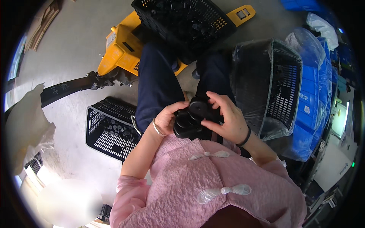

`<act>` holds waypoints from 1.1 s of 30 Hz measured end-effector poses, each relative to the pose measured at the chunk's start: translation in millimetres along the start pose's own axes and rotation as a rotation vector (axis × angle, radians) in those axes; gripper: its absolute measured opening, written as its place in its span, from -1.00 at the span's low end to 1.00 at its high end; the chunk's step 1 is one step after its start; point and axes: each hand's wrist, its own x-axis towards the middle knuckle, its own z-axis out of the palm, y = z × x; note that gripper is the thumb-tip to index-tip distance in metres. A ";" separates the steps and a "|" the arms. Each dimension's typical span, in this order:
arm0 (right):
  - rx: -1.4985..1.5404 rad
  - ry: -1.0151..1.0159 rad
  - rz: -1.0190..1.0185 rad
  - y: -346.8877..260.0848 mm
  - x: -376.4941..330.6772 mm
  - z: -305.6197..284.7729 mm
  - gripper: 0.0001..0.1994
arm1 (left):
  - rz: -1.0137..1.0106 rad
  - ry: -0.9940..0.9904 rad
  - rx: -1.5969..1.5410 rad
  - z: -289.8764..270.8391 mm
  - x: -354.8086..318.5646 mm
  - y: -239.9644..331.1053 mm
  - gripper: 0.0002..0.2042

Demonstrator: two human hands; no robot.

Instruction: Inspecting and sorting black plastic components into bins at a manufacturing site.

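Black plastic part cluster (190,121) in lap between both hands. Left hand (167,117) grips from 9 o'clock, right hand (226,119) pinches round cap (198,105) at 12 o'clock; right nearer cap.

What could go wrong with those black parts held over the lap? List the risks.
1. Both hands, left hand and right hand, cradle a loose cluster of black round parts above the knees; one could slip and roll across the concrete floor.
2. The floor basket sits off to the left, so a dropped part may miss it.
3. The pallet jack handle lies close by, a possible trip hazard.
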 end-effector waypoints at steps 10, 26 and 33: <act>-0.204 0.171 -0.316 26.9 -19.6 15.5 -0.52 | -0.026 -0.096 0.025 9.5 -4.6 -4.2 -0.74; -0.225 0.185 -0.386 29.4 -16.0 -15.0 -0.73 | 0.019 -0.031 0.205 12.9 3.2 -9.9 -0.52; 1.300 0.202 0.434 68.8 -26.4 -3.8 -0.73 | 0.025 -0.076 0.238 9.0 2.5 -9.7 -0.43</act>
